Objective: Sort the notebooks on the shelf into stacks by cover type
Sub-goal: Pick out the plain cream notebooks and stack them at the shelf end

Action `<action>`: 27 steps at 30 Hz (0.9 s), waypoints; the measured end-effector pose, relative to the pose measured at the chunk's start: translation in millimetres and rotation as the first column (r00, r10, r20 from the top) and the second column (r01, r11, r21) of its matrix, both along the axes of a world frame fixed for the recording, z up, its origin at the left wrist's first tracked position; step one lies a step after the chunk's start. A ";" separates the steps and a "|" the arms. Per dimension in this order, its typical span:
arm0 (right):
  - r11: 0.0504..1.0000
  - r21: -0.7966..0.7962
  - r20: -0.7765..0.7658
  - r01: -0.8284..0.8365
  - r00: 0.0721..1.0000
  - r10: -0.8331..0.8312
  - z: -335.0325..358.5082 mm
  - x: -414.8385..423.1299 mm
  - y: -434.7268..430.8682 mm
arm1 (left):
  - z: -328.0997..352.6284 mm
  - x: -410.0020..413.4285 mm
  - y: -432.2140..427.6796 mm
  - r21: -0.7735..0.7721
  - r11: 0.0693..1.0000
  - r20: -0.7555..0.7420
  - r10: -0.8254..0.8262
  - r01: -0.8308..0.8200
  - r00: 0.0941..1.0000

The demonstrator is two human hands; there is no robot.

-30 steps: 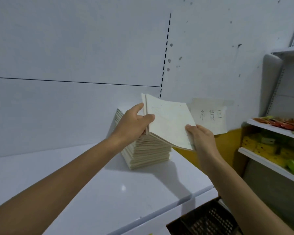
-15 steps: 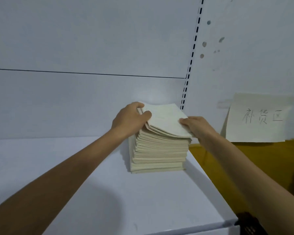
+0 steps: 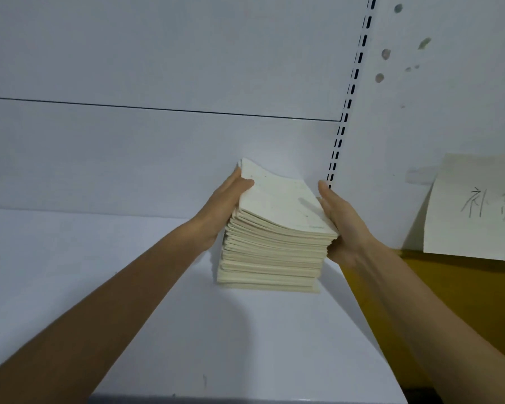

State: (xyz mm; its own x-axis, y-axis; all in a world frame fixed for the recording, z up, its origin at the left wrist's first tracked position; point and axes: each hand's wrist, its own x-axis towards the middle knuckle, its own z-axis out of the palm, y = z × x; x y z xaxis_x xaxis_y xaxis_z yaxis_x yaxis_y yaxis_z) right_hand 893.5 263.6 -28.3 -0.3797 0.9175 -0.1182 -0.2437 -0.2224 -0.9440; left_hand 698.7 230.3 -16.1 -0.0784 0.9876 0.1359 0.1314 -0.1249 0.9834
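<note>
Notebook stack (image 3: pixel 271 252) sits far right on the white shelf (image 3: pixel 245 345), near the back panel, just left of the slotted upright (image 3: pixel 350 91). Left hand (image 3: pixel 222 205) grips the upper left side, thumb hooked over the bowed top cover. Right hand (image 3: pixel 344 225) presses flat against the right side, fingers straight. Handwritten paper note (image 3: pixel 475 208) on the wall at right.

Cream across the stack of notebooks (image 3: pixel 271 258), covers and page edges, with faint green-grey flecks on the top cover. White on the shelf (image 3: pixel 187 330) and back panel (image 3: pixel 158 158), crossed by one thin dark line. Black slots down the white upright (image 3: pixel 352 91). Pale cream note (image 3: pixel 475 234) with grey handwriting; mustard-yellow panel (image 3: pixel 449 301) below.
</note>
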 end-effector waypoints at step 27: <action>1.000 -0.005 -0.001 0.018 1.000 -0.018 -10.1 -7.7 5.8 | -22.5 -2.1 5.9 0.151 0.984 0.340 0.036 -0.093 0.940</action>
State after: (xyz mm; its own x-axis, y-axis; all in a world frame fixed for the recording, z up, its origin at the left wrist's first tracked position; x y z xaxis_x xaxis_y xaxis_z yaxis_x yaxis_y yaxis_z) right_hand 885.8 269.4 -38.4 -0.3631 0.9237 -0.1220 -0.2489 -0.2223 -0.9427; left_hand 696.7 236.2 -38.5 -0.2099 0.9455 0.2488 -0.1888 -0.2889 0.9386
